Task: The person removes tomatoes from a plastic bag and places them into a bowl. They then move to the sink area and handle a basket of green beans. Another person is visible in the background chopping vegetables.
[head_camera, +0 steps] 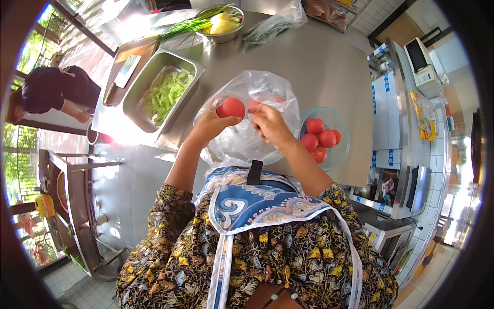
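A clear plastic bag [270, 83] lies spread on the steel table in front of me, with red tomatoes partly visible in it. My left hand [214, 123] holds a tomato [231, 107] over the bag's left side. Over the bag's middle is my right hand [270, 123], its fingers curled near another tomato [253, 106]; whether it grips anything cannot be made out. To the right, a clear glass bowl [344, 154] holds several tomatoes [327, 138], touching one another, partly beside my right forearm.
At left, a deep steel pan [196, 69] holds cut green pieces [166, 94], beside a cutting board [115, 83] with a cleaver [127, 71]. A steel bowl [231, 37] of vegetables and a bag of greens [270, 29] stand at the table's far side. Another person [61, 90] is at far left.
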`<act>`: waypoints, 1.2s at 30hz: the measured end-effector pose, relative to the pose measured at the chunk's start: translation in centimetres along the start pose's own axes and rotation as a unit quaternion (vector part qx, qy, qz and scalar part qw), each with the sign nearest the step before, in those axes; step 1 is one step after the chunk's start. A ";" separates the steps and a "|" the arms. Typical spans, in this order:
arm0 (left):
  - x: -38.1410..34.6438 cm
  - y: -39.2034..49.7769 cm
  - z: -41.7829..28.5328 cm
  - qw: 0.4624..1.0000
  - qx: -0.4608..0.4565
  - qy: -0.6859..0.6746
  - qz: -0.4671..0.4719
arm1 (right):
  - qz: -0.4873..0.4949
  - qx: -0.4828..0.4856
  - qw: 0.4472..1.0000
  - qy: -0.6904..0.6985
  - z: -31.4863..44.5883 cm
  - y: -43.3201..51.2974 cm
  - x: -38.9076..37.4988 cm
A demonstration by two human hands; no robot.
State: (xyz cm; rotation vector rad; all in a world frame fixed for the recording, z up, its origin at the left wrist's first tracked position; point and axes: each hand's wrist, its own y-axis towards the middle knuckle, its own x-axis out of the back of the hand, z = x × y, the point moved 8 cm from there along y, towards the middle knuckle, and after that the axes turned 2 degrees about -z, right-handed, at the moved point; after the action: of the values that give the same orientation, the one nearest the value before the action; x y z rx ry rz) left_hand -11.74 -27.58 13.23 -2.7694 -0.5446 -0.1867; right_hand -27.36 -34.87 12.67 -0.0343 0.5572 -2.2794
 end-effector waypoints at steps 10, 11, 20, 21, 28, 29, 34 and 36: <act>-2.6 -4.6 1.6 0.851 0.164 -0.495 0.059 | 0.073 0.006 0.991 -0.115 0.8 -2.7 -2.9; -2.7 -4.8 1.5 0.859 0.163 -0.483 0.050 | 0.017 0.085 0.986 -0.144 1.8 -2.7 -2.9; -4.7 -6.9 0.7 0.871 0.166 -0.453 0.094 | -0.013 0.101 0.975 -0.200 1.3 -2.7 -2.1; -4.7 -7.0 0.9 0.868 0.173 -0.457 0.091 | -0.003 0.104 0.977 -0.184 1.4 -2.8 -2.2; -4.1 -7.1 0.7 0.884 0.162 -0.425 0.107 | 0.061 -0.003 0.995 -0.082 0.8 -3.4 -2.4; -4.2 -7.1 0.5 0.886 0.155 -0.423 0.109 | 0.063 -0.009 0.995 -0.075 0.8 -3.5 -2.5; -3.8 -7.7 0.5 0.922 0.161 -0.352 0.034 | 0.042 -0.021 0.993 -0.111 0.7 -3.5 -3.1; -3.6 -8.0 0.5 0.945 0.150 -0.292 0.005 | 0.037 -0.017 0.991 -0.131 0.7 -3.5 -3.2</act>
State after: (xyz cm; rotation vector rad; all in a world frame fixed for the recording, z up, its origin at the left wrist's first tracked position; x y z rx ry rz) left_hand -18.11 -21.68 14.29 -2.4942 -0.6309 0.6842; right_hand -27.38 -30.76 15.21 -0.3199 0.4501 -2.1489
